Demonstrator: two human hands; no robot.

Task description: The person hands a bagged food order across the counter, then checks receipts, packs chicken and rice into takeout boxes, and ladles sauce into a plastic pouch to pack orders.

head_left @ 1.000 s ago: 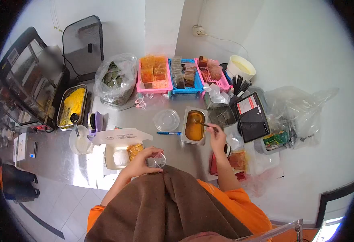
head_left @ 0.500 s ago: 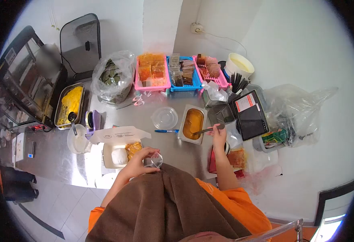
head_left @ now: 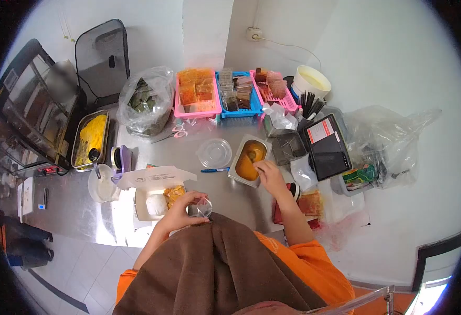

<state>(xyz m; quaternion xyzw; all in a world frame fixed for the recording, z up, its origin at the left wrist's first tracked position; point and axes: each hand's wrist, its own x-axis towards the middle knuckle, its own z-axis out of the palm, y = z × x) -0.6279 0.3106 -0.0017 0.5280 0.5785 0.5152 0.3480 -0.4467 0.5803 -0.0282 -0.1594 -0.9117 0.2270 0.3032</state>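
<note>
My left hand (head_left: 182, 211) is closed around a small clear plastic cup (head_left: 203, 207) close to my body. My right hand (head_left: 272, 179) grips a spoon (head_left: 252, 156) whose bowl end dips into orange-brown sauce (head_left: 245, 169) in a rectangular metal pan (head_left: 234, 172); my fingers hide most of its handle. Left of my left hand sits an open white takeaway box (head_left: 142, 203) with a white mound that looks like rice (head_left: 156, 205) and golden food pieces (head_left: 175, 195).
A round clear lid (head_left: 214, 153) and blue pen (head_left: 214, 170) lie left of the pan. Behind stand pink (head_left: 197, 114) and blue (head_left: 239, 114) baskets of packets. A tablet (head_left: 327, 149) leans at the right; a tray of yellow food (head_left: 92, 135) and a white bowl (head_left: 101, 190) are left.
My right hand has moved left and slightly down, over the pan's near right edge. The spoon has swung to point farther into the sauce. My left hand stays with the cup.
</note>
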